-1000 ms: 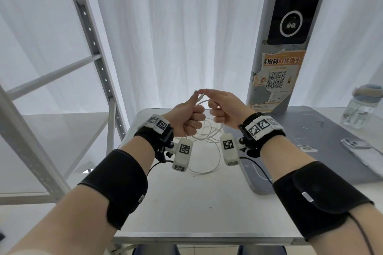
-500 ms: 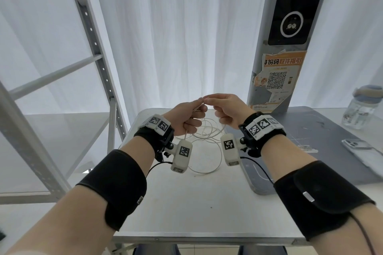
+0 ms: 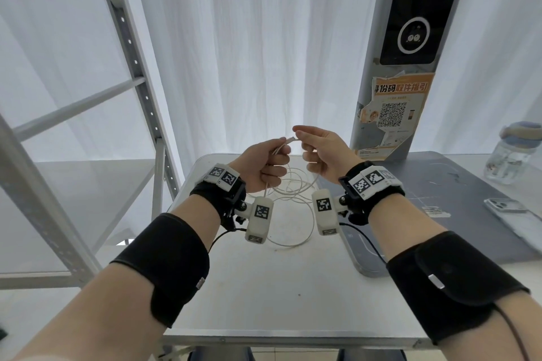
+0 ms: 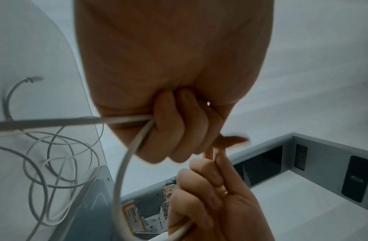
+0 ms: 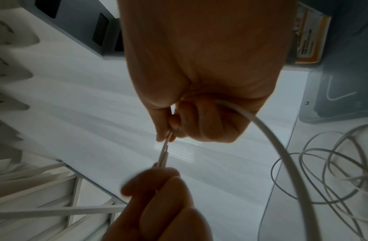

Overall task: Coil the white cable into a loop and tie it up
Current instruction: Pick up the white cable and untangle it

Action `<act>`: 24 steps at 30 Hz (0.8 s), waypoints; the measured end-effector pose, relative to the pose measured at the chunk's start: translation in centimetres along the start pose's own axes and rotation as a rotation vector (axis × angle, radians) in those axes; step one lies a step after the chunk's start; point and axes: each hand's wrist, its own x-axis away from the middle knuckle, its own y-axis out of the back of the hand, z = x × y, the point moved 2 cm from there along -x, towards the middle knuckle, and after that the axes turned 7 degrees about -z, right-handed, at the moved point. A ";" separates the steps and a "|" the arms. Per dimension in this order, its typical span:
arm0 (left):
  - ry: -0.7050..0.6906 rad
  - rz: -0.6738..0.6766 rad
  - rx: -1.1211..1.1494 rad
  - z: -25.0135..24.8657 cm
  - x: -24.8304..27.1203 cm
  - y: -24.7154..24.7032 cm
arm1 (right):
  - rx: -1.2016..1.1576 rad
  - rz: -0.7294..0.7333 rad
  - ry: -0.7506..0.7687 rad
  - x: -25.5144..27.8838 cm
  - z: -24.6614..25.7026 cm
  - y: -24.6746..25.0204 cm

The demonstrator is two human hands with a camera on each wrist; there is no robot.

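Observation:
Both hands are raised above the white table, close together. My left hand grips a bundle of the white cable in its fist, strands running out below the curled fingers. My right hand pinches a cable end between thumb and forefinger, and a strand also passes through its palm. Loose loops of cable hang down and lie tangled on the table; a connector lies at their far end.
A grey mat covers the table's right half, with a phone and a clear water bottle on the far right. A grey kiosk with a QR poster stands behind. A metal shelf frame rises on the left.
The hands dipped slightly, then rose again; my right hand's pinch has moved a little apart from the left fist, exposing a short stretch of cable end between them.

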 end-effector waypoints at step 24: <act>-0.305 -0.173 0.488 -3.4 0.2 0.8 | 0.344 0.432 -0.190 1.7 -2.0 -1.6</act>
